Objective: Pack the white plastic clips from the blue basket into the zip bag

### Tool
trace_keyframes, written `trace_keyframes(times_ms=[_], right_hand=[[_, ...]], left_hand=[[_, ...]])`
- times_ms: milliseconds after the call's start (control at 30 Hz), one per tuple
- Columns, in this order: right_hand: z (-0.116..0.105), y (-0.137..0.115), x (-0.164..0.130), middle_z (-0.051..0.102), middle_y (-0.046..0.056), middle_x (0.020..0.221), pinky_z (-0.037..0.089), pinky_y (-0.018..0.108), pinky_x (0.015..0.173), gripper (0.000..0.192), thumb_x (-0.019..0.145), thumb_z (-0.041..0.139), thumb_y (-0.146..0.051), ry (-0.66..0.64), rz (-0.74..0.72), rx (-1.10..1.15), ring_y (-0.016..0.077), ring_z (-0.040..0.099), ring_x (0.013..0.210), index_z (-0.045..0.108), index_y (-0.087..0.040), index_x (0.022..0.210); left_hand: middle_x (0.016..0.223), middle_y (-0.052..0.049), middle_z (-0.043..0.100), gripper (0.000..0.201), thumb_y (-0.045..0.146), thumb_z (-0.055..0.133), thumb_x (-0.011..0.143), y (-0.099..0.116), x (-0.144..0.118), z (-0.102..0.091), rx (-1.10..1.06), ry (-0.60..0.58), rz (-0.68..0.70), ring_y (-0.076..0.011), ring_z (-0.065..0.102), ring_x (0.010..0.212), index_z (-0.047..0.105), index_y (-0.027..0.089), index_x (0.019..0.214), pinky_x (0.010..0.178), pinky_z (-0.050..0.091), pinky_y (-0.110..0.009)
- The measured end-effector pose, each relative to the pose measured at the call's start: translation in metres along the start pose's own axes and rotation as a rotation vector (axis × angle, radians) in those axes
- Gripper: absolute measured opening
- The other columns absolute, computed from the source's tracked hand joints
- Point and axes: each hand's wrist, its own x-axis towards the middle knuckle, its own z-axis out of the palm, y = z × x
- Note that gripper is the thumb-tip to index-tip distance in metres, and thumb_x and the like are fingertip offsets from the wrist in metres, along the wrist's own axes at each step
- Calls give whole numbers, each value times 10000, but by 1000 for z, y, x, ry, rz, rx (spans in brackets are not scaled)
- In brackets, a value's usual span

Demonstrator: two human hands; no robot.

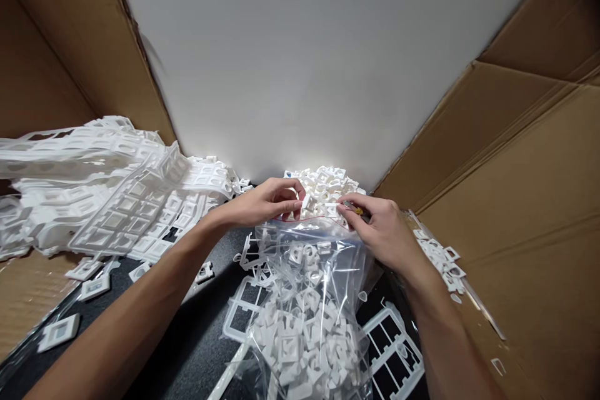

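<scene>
My left hand is curled at the bag's mouth, thumb and fingertips closed against a small white frame-shaped piece. Opposite it, my right hand pinches a slim tool with a yellow part; its kind is mostly hidden by the fingers. A pale, narrow tip or strip sticks out from those fingers toward the left hand. Below both hands lies a clear zip bag with a red line along its mouth, holding many white pieces. Behind the hands rises a heap of similar white pieces.
At left, white sheets with punched shapes are stacked. Loose pieces lie on the dark surface. Leftover white grids flank the bag. Cardboard walls stand on both sides, with a pale panel behind.
</scene>
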Motion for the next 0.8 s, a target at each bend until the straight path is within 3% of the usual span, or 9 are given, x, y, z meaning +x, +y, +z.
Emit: trace_keyframes(times_ms=[300, 400, 467, 567, 633, 733, 800], right_hand=[[-16, -9, -7, 821, -20, 944, 451, 306, 718, 181, 1021, 659, -363, -122, -14, -74, 183, 692, 775, 826, -311, 1066], [-18, -11, -7, 828, -8, 960, 447, 319, 721, 251, 1044, 629, -482, -170, -15, -163, 202, 702, 784, 830, -343, 1102], [-20, -10, -6, 820, 10, 936, 447, 323, 707, 338, 1039, 610, -580, -147, -2, -167, 209, 698, 770, 824, -345, 1154], [-25, -7, -6, 764, 4, 782, 416, 315, 644, 371, 1035, 598, -603, -67, 32, -149, 189, 649, 673, 835, -321, 1080], [-28, -4, -7, 753, -6, 776, 412, 311, 628, 332, 992, 664, -602, -72, 40, -126, 180, 632, 657, 836, -323, 1044], [-28, 0, -8, 789, -12, 891, 442, 309, 659, 341, 809, 884, -549, -189, 0, -113, 191, 653, 725, 837, -343, 1076], [-27, 1, -8, 789, -15, 888, 435, 306, 668, 211, 819, 892, -446, -230, -48, -123, 188, 653, 742, 841, -326, 985]], left_hand=[[910, -64, 761, 215, 390, 634, 1055, 18, -4, 1, 67, -106, -41, -156, 682, 716, 669, 185, 1113, 648, 534, -271], [856, -64, 773, 258, 397, 675, 1025, 21, -4, 2, 156, -146, -53, -150, 674, 636, 760, 176, 1127, 573, 506, -254], [849, -66, 778, 281, 399, 666, 1030, 24, -4, 3, 208, -179, -53, -142, 669, 606, 807, 176, 1127, 556, 493, -250], [908, -69, 796, 300, 392, 637, 1050, 28, -4, 4, 248, -218, -43, -138, 671, 611, 828, 183, 1151, 569, 500, -253], [907, -67, 798, 307, 410, 636, 1056, 31, -4, 6, 261, -229, -31, -150, 681, 652, 838, 189, 1126, 592, 500, -256], [848, -63, 785, 388, 492, 600, 1073, 34, -5, 9, 267, -243, -18, -174, 692, 722, 855, 203, 1027, 632, 501, -265], [818, -60, 771, 434, 534, 585, 1073, 35, -5, 12, 274, -244, -13, -179, 684, 728, 855, 208, 978, 655, 502, -275]])
